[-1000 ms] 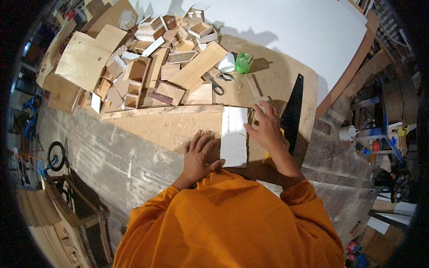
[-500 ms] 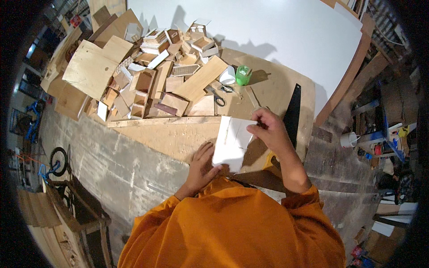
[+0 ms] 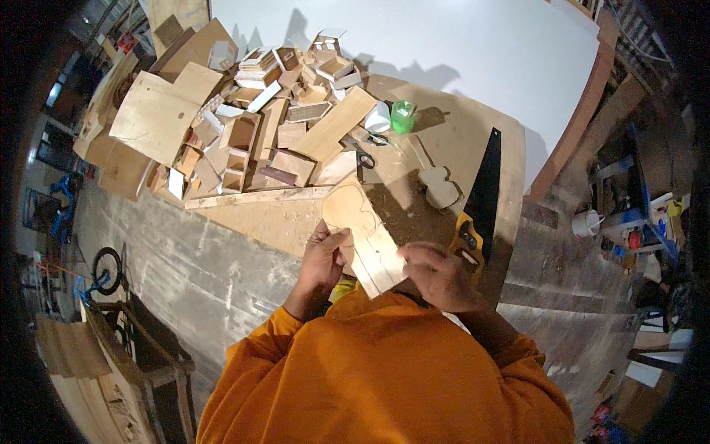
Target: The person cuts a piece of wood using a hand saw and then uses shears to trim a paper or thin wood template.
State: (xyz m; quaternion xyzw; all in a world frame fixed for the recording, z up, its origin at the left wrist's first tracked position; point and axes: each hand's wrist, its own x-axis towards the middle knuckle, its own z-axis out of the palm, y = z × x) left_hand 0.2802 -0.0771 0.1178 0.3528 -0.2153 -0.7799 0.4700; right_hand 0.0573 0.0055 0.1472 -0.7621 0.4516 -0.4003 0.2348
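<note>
The left hand [image 3: 323, 255] pinches a pale rectangular wooden board [image 3: 370, 248] with dark outlines, between both hands; the right hand [image 3: 438, 277] meets its edge, grip unclear. Beyond the right hand lie a pale guitar-shaped wooden cutout [image 3: 439, 188] and a black-bladed, yellow-handled saw [image 3: 484, 194].

A flat, pale tan wooden board, longer than wide [image 3: 361, 240], is held up with its drawn face showing. Dark curved lines sweep across its upper part, and straight lines run lengthwise toward its lower end. The board slants, upper end to the left, lower end to the right. The left hand [image 3: 319, 260] grips its left edge, thumb on the face; the blurred right hand [image 3: 438, 277] is at its lower right edge.
</note>
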